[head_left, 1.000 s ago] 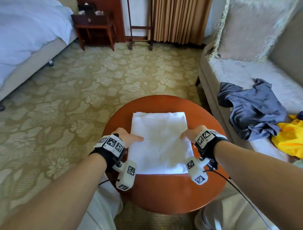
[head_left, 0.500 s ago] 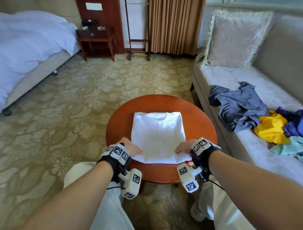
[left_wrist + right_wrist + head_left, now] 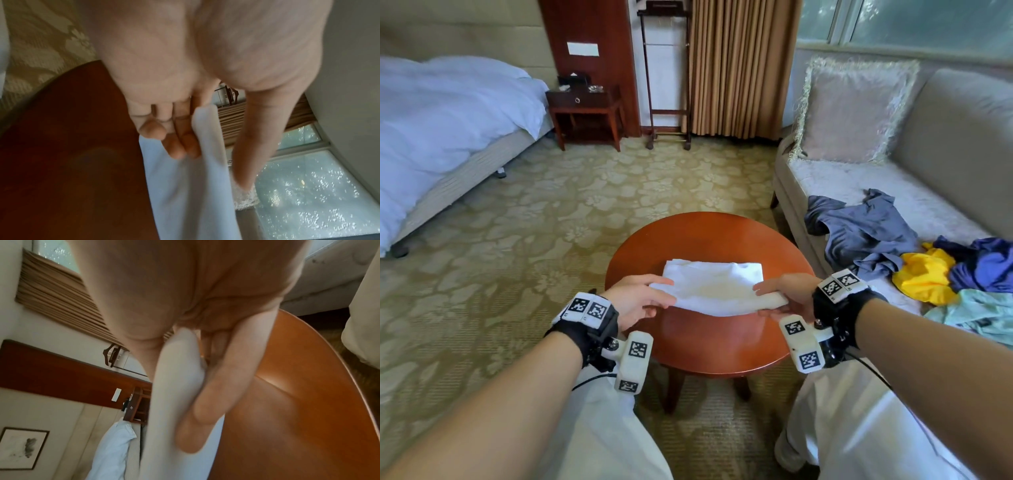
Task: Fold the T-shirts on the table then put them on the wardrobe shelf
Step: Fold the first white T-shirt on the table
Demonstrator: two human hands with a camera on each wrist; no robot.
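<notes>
A folded white T-shirt (image 3: 714, 282) hangs just above the round red-brown table (image 3: 709, 339), its near edge lifted. My left hand (image 3: 654, 296) pinches its left side, thumb on top and fingers underneath. My right hand (image 3: 774, 298) pinches the right side the same way. In the left wrist view the white T-shirt (image 3: 185, 186) passes between thumb and fingers (image 3: 180, 142). The right wrist view shows the white T-shirt (image 3: 174, 386) clamped between thumb and fingers (image 3: 207, 394). The wardrobe is out of view.
A grey sofa (image 3: 859, 181) stands right of the table with loose T-shirts on it: grey-blue (image 3: 859, 233), yellow (image 3: 924, 274), purple (image 3: 983, 263), light teal (image 3: 976, 311). A bed (image 3: 441, 113) is at the left, a nightstand (image 3: 585, 113) and valet stand (image 3: 667, 85) beyond. Patterned carpet surrounds the table.
I have stood back and the view has risen. Both hands went from resting at the shirt's sides to pinching it and lifting its near edge off the table.
</notes>
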